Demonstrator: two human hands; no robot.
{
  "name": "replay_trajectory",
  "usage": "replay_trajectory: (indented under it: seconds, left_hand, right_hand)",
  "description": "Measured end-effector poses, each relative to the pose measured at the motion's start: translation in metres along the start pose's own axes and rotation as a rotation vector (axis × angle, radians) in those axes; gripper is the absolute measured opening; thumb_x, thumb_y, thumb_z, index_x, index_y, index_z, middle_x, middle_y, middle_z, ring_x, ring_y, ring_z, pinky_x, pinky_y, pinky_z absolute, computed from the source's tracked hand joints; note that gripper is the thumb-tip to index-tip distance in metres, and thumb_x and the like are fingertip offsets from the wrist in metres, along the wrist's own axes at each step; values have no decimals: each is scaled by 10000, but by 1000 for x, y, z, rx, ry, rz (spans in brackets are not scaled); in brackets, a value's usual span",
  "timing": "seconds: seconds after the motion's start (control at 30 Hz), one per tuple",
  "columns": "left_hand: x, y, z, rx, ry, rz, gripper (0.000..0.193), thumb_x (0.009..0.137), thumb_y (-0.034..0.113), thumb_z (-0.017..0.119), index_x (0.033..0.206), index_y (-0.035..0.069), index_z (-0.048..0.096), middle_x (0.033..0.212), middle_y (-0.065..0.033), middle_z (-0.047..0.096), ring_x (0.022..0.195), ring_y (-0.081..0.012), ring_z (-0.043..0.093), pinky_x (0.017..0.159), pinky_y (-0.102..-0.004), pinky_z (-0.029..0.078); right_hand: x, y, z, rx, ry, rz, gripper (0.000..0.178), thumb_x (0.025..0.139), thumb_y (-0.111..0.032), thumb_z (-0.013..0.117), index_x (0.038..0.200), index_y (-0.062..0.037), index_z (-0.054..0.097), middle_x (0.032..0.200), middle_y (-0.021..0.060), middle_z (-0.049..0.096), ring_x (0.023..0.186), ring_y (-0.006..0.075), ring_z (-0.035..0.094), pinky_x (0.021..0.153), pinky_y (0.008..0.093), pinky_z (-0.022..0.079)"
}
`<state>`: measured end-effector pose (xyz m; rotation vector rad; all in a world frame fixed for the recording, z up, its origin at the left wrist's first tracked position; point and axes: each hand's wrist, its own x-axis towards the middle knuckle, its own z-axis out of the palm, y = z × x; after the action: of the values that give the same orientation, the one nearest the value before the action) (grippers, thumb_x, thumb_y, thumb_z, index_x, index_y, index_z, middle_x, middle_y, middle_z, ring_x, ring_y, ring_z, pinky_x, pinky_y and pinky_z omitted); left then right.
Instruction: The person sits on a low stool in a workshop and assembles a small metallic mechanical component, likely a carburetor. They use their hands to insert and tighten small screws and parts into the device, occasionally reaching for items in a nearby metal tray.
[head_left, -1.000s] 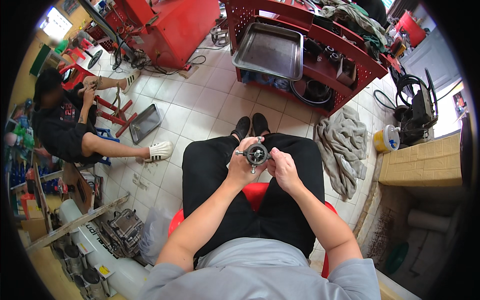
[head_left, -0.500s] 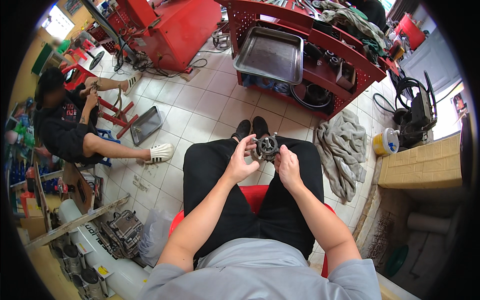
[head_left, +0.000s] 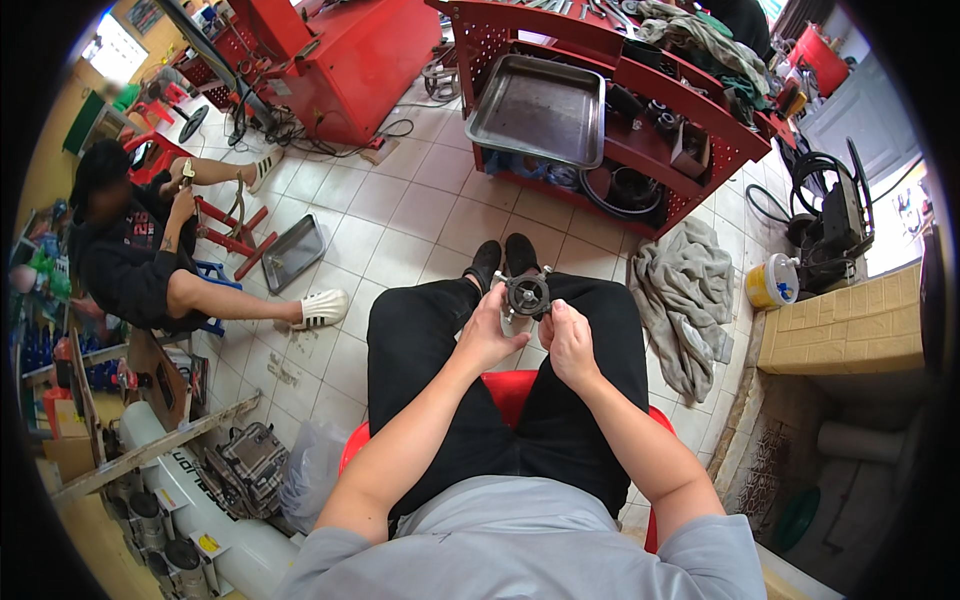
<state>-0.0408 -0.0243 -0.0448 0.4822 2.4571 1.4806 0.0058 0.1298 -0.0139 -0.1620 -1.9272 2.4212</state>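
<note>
A round dark metal part (head_left: pixel 528 294), like a small hub with bolts sticking out from its rim, is held up between my knees. My left hand (head_left: pixel 488 337) grips its left side, with the fingers behind the rim and the thumb out to the right. My right hand (head_left: pixel 571 345) is closed at the part's right edge, fingertips pinched on or beside a bolt there; what exactly they pinch is too small to tell. Below the hands, the red seat (head_left: pixel 506 395) shows between my black trouser legs.
Ahead stands a red tool trolley (head_left: pixel 690 195) with a metal tray (head_left: pixel 540 115). A grey cloth (head_left: pixel 683 310) and a yellow-white bucket (head_left: pixel 770 284) lie to the right. At left a seated person (head_left: pixel 130 235) handles a small part near another tray (head_left: pixel 293 252). A backpack (head_left: pixel 248 465) sits lower left.
The metal part has turned and tilted in my hands, its face now showing differently. My left hand's fingers have shifted around it. The seated person's hands have risen slightly.
</note>
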Motion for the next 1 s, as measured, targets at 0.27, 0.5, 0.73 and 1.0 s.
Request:
replay_trajectory:
  seconds: [0.27,0.5,0.73,1.0]
  left_hand:
    - [3,-4,-2,-190,57,439,665,649,71,791,1267,63,545,1315,-125,576,1251,-358,527,1048,-429,428]
    - [-6,-2,3,-142,40,167,199,778,78,710,963,54,640,784,-47,694,703,-179,680,681,-329,532]
    - [0,-3,3,-455,-29,-43,224,882,242,637,899,20,620,726,-35,646,678,-127,606,671,-288,486]
    - [-1,-1,0,-308,-52,-33,231,880,256,663,912,30,630,731,-48,655,688,-131,626,662,-285,494]
  right_hand:
    - [-5,0,2,-186,-170,0,455,1070,-313,374,684,-75,407,588,-40,362,530,73,317,485,266,280]
    - [8,-9,-6,-122,-194,182,532,1062,-399,379,653,-65,451,588,-40,404,541,66,349,497,263,308]
    - [17,-6,-15,-179,-159,193,535,1059,-416,382,902,2,676,650,-50,485,585,44,370,527,248,320]
    - [18,-7,-14,-242,-124,200,489,1051,-391,417,805,-25,627,636,-59,467,570,37,363,514,257,322]
